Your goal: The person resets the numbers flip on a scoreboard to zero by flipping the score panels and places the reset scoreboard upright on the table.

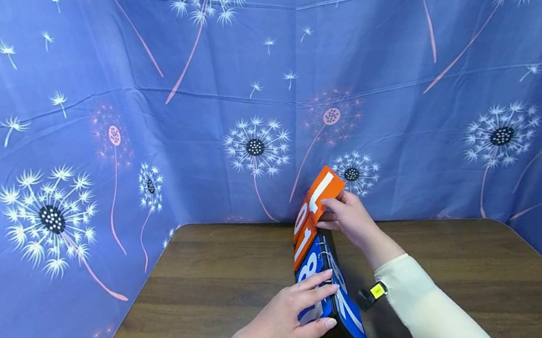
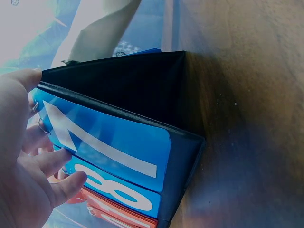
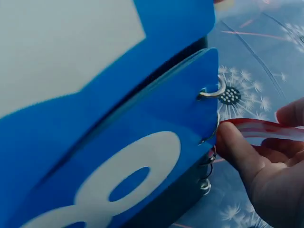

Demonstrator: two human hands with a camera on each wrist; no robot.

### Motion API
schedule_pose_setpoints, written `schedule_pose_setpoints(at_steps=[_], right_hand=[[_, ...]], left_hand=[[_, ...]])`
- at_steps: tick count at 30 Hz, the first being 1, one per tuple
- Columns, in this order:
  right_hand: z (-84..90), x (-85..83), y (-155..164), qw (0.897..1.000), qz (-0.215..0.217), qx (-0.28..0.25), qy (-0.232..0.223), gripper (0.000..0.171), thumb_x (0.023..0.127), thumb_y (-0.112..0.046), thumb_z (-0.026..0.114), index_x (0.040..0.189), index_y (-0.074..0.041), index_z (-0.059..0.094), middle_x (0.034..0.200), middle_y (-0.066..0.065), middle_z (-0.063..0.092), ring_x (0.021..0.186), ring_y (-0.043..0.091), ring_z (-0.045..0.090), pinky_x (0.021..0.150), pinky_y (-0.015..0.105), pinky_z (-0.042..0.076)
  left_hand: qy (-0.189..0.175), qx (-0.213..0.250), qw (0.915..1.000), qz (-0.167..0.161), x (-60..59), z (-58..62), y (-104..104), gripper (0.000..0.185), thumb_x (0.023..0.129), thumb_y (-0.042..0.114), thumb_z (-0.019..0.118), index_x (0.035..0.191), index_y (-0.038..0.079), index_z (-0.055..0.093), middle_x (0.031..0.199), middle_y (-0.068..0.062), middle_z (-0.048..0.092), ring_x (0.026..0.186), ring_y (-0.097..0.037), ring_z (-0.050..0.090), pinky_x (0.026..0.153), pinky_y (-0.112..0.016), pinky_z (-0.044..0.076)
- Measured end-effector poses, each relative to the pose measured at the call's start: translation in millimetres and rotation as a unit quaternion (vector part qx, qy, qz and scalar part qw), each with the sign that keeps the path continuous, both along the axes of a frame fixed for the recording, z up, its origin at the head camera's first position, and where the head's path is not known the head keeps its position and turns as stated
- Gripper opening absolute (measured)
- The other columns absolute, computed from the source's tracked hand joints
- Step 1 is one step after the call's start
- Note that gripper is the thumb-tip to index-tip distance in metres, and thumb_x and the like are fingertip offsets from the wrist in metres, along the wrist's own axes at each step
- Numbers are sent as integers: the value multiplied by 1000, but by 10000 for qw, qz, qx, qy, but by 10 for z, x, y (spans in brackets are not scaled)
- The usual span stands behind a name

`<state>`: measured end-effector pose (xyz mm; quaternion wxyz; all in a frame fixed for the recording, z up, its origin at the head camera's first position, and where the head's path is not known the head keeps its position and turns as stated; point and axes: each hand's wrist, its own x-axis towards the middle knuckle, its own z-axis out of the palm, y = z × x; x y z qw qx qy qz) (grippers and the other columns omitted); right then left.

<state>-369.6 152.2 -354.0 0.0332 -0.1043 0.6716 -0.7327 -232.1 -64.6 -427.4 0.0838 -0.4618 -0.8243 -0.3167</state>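
Observation:
A tabletop flip scoreboard (image 1: 324, 256) stands like a tent, its black frame holding blue and orange number cards on metal rings. My left hand (image 1: 290, 315) grips the top ridge at the near end. In the left wrist view, its thumb touches the black frame's corner, and its fingers lie over the side with the blue 7 card (image 2: 128, 128). At the far end, my right hand (image 1: 351, 218) pinches an orange card (image 1: 329, 183) lifted above the ridge. A blue 8 card (image 3: 142, 137) hangs close by in the right wrist view. The card's pinched edge is partly hidden by the fingers.
The scoreboard stands on a brown wooden table (image 1: 214, 280). Behind the table and at both sides hangs a blue cloth (image 1: 195, 164) with dandelion prints. A small black device with a yellow label (image 1: 377, 291) sits at my right wrist.

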Motion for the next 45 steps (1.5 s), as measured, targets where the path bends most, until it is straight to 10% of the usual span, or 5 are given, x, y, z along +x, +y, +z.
schedule_pose_setpoints(at_steps=[6,18,25,31,45], right_hand=[[116,-54,-83,9845,288,1528,808,41,104,-17,56,142,-1,57,132,28,63,112,38,70,81,43,64],[121,-162,-197,8709,456,4390,2164,52,88,-49,78,128,-16,73,126,9,71,105,28,63,84,38,53],[22,-276,-189,8379,771,4966,2132,44,80,-50,85,108,-19,69,98,3,66,89,21,56,77,35,48],[-42,-310,-172,7976,625,5357,2700,42,72,-55,89,94,-22,73,106,-3,71,120,31,57,99,49,48],[-34,-285,-225,7777,674,5679,2611,28,71,-46,91,72,-23,75,89,-4,71,125,35,53,112,53,40]], left_hand=[[-61,28,10000,-47,-9,-4,9,52,106,44,52,153,22,51,167,8,37,150,-19,44,115,-47,47],[-73,39,9999,-92,-18,-6,5,50,107,42,52,153,23,51,166,0,40,151,-18,44,117,-45,46],[-12,18,9999,-129,-25,-8,-4,50,107,42,51,153,21,51,166,-1,41,150,-19,45,115,-46,47],[-18,24,10000,-80,-27,-11,4,50,107,42,52,152,21,52,166,0,41,150,-18,44,117,-46,45],[132,27,9999,-56,-15,-18,15,50,106,42,53,151,20,53,165,-1,42,152,-17,42,118,-46,44]])
